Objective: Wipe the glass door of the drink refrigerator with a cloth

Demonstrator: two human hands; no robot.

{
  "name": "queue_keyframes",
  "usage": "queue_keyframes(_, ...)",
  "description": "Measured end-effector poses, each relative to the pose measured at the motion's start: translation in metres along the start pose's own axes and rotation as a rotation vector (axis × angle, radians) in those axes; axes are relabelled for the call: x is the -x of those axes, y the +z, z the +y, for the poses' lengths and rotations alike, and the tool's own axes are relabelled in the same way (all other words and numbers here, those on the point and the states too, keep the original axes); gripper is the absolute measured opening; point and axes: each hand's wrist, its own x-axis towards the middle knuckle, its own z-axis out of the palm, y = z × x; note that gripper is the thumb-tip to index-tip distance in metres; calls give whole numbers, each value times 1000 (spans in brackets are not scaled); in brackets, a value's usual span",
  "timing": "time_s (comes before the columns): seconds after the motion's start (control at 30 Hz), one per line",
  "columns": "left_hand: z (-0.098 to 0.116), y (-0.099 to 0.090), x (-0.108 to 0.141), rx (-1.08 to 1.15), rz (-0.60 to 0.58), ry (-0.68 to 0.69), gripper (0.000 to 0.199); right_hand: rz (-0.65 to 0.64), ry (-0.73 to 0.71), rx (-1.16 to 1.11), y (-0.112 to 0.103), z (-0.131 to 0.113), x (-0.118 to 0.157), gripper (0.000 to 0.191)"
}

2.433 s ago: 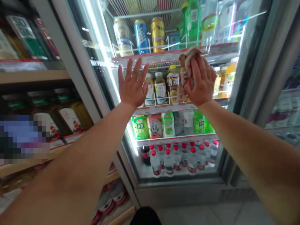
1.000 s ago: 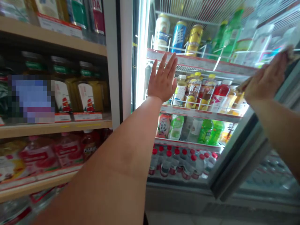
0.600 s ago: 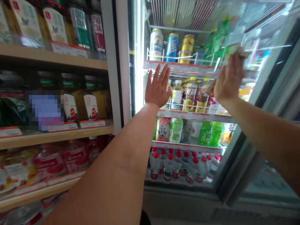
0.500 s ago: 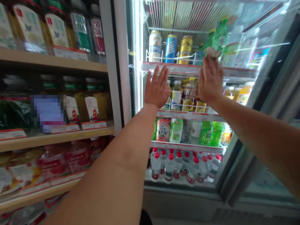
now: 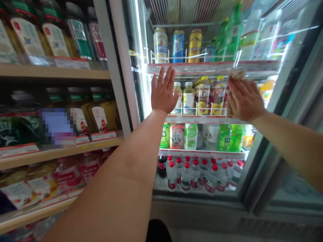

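Observation:
My left hand (image 5: 163, 92) lies flat with its fingers spread against the glass door (image 5: 266, 171) of a lit drinks fridge. Over on the right, my right hand (image 5: 246, 99) presses a crumpled, pale brownish cloth (image 5: 236, 74) to the same glass. Most of the cloth is covered by the palm and fingers; part of it shows above the fingertips and along the left side. Behind the glass, near my left hand, are bottles with pale labels (image 5: 188, 97). Tea bottles with yellow caps (image 5: 202, 95) stand between the two hands.
Inside the fridge are cans (image 5: 178, 46), green bottles (image 5: 233, 32), green-labelled drinks (image 5: 224, 137) and several red-capped water bottles (image 5: 186, 176). To the left, a wooden shelf (image 5: 83, 72) holds more bottles. A blurred-out patch (image 5: 58, 126) covers something on the middle shelf.
My right hand has moved down and to the right across the glass with the cloth, turning to lean leftward. My left hand stays flat on the glass. The view has shifted slightly.

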Motion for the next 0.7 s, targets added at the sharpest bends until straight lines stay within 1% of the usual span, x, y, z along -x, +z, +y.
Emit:
queue_keyframes(0.1,-1,3,0,57,15,-7,78,31,177,86,-24,38,22,67)
queue_keyframes(0.17,-1,2,-1,91,9,-22,77,56,251,152,-38,53,33,67)
queue_keyframes(0.23,0,1,-2,112,-1,-29,75,93,275,182,-46,60,36,64)
queue_keyframes(0.33,2,-1,-3,117,-16,-34,72,170,285,185,-42,54,22,63)
queue_keyframes(0.4,2,-1,-3,115,-14,-38,71,208,287,182,-31,37,0,65)
queue_keyframes(0.47,1,-1,-2,119,-3,-33,69,212,259,179,-17,10,-27,67)
queue_keyframes(0.5,1,-1,-2,120,4,-29,69,167,229,173,-10,-6,-42,66)
queue_keyframes(0.53,1,0,-2,120,9,-23,69,160,210,174,-3,-23,-55,64)
queue_keyframes(0.6,0,0,-2,112,10,-15,69,72,131,164,10,-57,-80,61)
queue_keyframes(0.67,0,0,-2,97,8,-15,69,3,52,146,21,-85,-99,59)
queue_keyframes(0.7,0,0,-2,90,7,-15,68,-13,17,134,26,-95,-106,59)
